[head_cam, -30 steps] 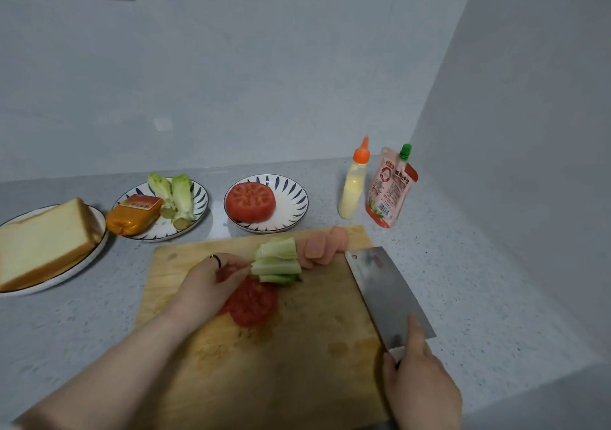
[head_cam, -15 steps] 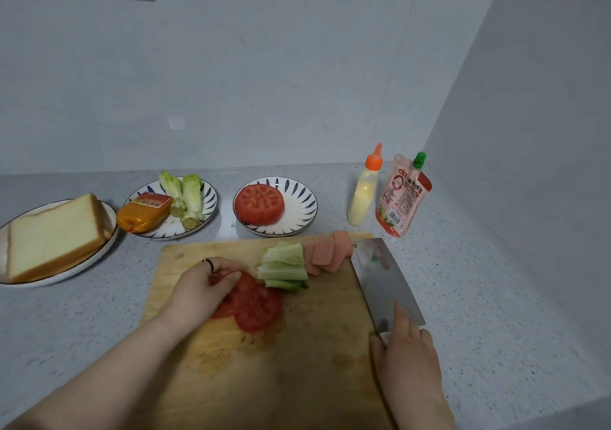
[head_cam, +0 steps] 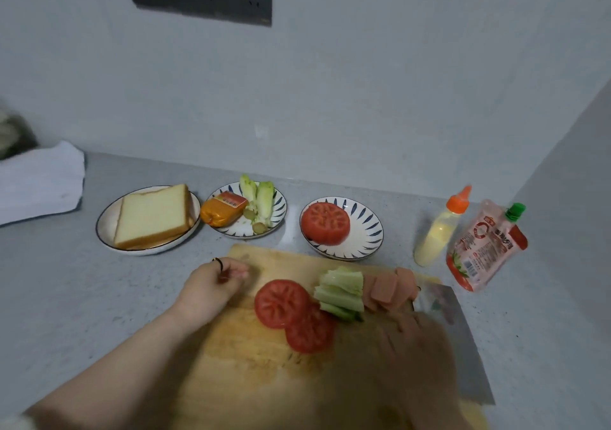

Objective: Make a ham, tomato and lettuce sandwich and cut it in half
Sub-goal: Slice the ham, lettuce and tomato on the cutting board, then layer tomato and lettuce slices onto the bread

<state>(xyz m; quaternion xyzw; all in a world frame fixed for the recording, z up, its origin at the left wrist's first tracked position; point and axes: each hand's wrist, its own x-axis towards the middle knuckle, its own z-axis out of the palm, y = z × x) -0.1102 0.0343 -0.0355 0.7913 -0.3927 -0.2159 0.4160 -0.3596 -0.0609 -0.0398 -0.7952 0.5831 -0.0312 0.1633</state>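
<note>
Left hand (head_cam: 211,285) is hovering at the far left corner of the cutting board (head_cam: 251,376), fingers (head_cam: 238,272) curling in toward the palm, a ring showing on one. A small dark-red speck is sitting under them; can't tell if it's being pinched. Right hand (head_cam: 416,360) is blurring over the right part of the board, reaching toward the far edge; finger state can't be told. Just beside it the cleaver (head_cam: 463,353) is lying flat along the board's right edge, blade partly off the wood. Between the hands two tomato slices (head_cam: 281,304) are lying overlapped mid-board. Cut lettuce pieces (head_cam: 340,292) are stacking just right of them, touching the ham slices (head_cam: 385,289) at the far right corner of the board. Beyond the board, along the counter's back edge, three plates are sitting in a row. The left plate (head_cam: 105,228) is carrying bread slices (head_cam: 152,216). The middle plate (head_cam: 280,209) is carrying an orange ham pack (head_cam: 223,209) and lettuce stalks (head_cam: 261,201). The right plate (head_cam: 368,231) is carrying a cut tomato (head_cam: 325,223), cut face up. A yellow squeeze bottle (head_cam: 438,234) and a red sauce pouch (head_cam: 486,247) are standing toward the counter's back right corner. A white cloth (head_cam: 39,185) is lying at the far left.
</note>
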